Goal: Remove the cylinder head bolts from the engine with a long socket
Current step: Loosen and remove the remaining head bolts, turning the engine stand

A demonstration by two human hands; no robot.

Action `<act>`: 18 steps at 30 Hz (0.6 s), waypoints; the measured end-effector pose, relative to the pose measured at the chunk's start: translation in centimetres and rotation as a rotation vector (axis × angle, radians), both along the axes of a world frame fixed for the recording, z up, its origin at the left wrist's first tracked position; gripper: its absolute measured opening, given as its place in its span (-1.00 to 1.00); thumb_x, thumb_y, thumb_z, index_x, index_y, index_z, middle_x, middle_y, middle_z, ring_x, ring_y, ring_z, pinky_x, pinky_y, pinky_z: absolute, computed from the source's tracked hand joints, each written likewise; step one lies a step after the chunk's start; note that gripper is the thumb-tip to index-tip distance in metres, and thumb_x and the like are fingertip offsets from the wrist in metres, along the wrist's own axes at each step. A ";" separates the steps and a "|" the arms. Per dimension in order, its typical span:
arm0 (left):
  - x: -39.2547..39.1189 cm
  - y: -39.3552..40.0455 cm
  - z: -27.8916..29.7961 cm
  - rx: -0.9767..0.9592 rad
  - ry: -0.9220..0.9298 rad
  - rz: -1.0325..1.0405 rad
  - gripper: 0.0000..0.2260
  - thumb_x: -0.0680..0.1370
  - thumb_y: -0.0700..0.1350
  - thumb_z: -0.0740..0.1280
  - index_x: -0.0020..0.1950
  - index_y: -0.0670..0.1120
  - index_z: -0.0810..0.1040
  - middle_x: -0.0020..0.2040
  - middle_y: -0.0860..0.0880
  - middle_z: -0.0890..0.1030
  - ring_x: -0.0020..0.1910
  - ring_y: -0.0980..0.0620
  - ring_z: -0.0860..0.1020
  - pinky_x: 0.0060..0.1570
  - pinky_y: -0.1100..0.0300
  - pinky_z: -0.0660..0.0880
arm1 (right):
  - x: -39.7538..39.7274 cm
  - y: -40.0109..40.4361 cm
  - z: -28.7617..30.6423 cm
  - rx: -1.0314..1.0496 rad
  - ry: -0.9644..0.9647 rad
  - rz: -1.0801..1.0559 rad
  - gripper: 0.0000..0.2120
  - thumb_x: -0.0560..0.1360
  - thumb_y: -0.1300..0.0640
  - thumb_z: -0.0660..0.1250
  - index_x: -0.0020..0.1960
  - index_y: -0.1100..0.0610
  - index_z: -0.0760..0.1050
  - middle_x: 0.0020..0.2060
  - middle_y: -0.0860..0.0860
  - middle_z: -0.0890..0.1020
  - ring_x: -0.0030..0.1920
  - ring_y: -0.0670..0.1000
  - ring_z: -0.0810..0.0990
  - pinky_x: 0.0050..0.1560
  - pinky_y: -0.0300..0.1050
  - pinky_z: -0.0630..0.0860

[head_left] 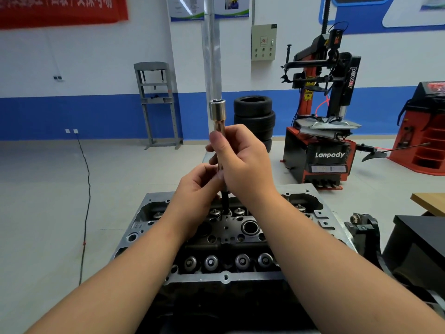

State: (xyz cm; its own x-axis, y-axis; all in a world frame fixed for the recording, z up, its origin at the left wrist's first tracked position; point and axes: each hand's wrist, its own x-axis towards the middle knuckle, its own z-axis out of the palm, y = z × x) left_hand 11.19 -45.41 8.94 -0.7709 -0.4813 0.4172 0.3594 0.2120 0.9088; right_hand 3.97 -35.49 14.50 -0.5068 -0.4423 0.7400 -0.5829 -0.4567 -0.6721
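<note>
Workshop floor's pale grey tile with a blue-and-white wall behind, and the grey cast-metal cylinder head [226,277] fills the lower middle of the frame.

Starting at the grip: the right hand [243,160] is wrapped around the long shiny steel socket [217,121] mid-shaft, thumb up along it, fingers curled round. The left hand [197,186] sits just below and to the left, pinching the lower part where the chrome meets a black shank. So both hands are clamped on the same tool, which stands close to upright in the centre of the frame, its open square-drive end poking up above the right thumb.

Handling-wise, I'd say this thing is rigid, fairly heavy for its width, and slick chrome, so an oily palm could slip. Best hold looks like the shaft, about where the right hand has it.

Below the grip, the black shank drops down into the head between the round valve spring caps [212,261]. I can't tell whether it's actually seated on a bolt, since the left hand hides that spot.

Further out: a stack of black tyres [255,116] behind, and a red-and-black tyre changer machine [320,150] at right.
</note>
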 end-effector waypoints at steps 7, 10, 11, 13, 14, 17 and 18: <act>0.0 0.1 0.0 -0.017 -0.026 -0.044 -0.77 0.69 0.01 0.29 0.24 -0.07 0.62 0.02 -0.09 0.74 -0.01 -0.04 0.70 -0.01 0.04 0.63 | 0.0 0.0 0.2 0.055 -0.040 0.015 -0.82 0.68 0.05 0.23 0.01 0.08 0.56 -0.25 -0.08 0.66 -0.30 -0.09 0.61 -0.23 -0.13 0.58; 0.1 0.2 0.2 -0.001 0.002 0.000 -0.74 0.55 0.00 0.45 0.17 -0.09 0.61 -0.09 -0.02 0.73 -0.16 0.08 0.67 -0.20 0.26 0.56 | 0.0 0.0 0.0 0.045 -0.024 0.043 -0.94 0.62 0.05 0.34 0.03 0.04 0.52 -0.26 0.00 0.67 -0.28 -0.09 0.64 -0.21 -0.09 0.59; 0.1 0.2 0.2 0.005 0.007 0.014 -0.71 0.51 0.00 0.47 0.15 -0.11 0.60 -0.13 -0.01 0.72 -0.19 0.10 0.66 -0.23 0.28 0.55 | 0.1 0.0 -0.1 0.042 -0.016 0.043 -0.93 0.60 0.05 0.37 0.02 0.02 0.50 -0.25 0.03 0.67 -0.27 -0.04 0.65 -0.18 -0.01 0.62; 0.0 0.2 0.1 0.005 0.002 0.022 -0.68 0.49 0.03 0.47 0.15 -0.12 0.61 -0.13 -0.03 0.72 -0.20 0.08 0.65 -0.23 0.23 0.55 | 0.1 -0.1 -0.2 0.029 0.009 0.013 -0.93 0.60 0.06 0.38 -0.03 0.00 0.50 -0.23 0.02 0.67 -0.27 -0.02 0.65 -0.17 0.02 0.63; 0.0 0.2 0.1 0.002 -0.004 0.014 -0.69 0.52 0.06 0.44 0.16 -0.10 0.62 -0.09 -0.04 0.72 -0.16 0.04 0.66 -0.20 0.16 0.57 | 0.1 -0.1 -0.1 0.028 0.011 -0.003 -0.93 0.61 0.06 0.35 -0.04 0.00 0.51 -0.22 -0.01 0.67 -0.27 -0.05 0.64 -0.18 -0.03 0.63; 0.0 0.2 0.1 0.022 -0.016 -0.056 -0.69 0.64 0.09 0.25 0.20 -0.07 0.62 -0.03 -0.07 0.74 -0.06 -0.03 0.70 -0.11 0.12 0.61 | 0.0 -0.1 0.0 0.055 -0.003 -0.033 -0.86 0.66 0.05 0.26 0.00 0.06 0.56 -0.19 -0.07 0.68 -0.26 -0.10 0.63 -0.19 -0.18 0.59; 0.0 0.1 0.1 0.027 -0.018 -0.066 -0.69 0.66 0.07 0.24 0.22 -0.09 0.62 -0.02 -0.08 0.74 -0.05 -0.04 0.71 -0.10 0.13 0.62 | 0.0 -0.2 0.0 0.057 -0.015 -0.029 -0.84 0.67 0.05 0.24 0.01 0.07 0.56 -0.18 -0.07 0.68 -0.27 -0.11 0.62 -0.21 -0.21 0.57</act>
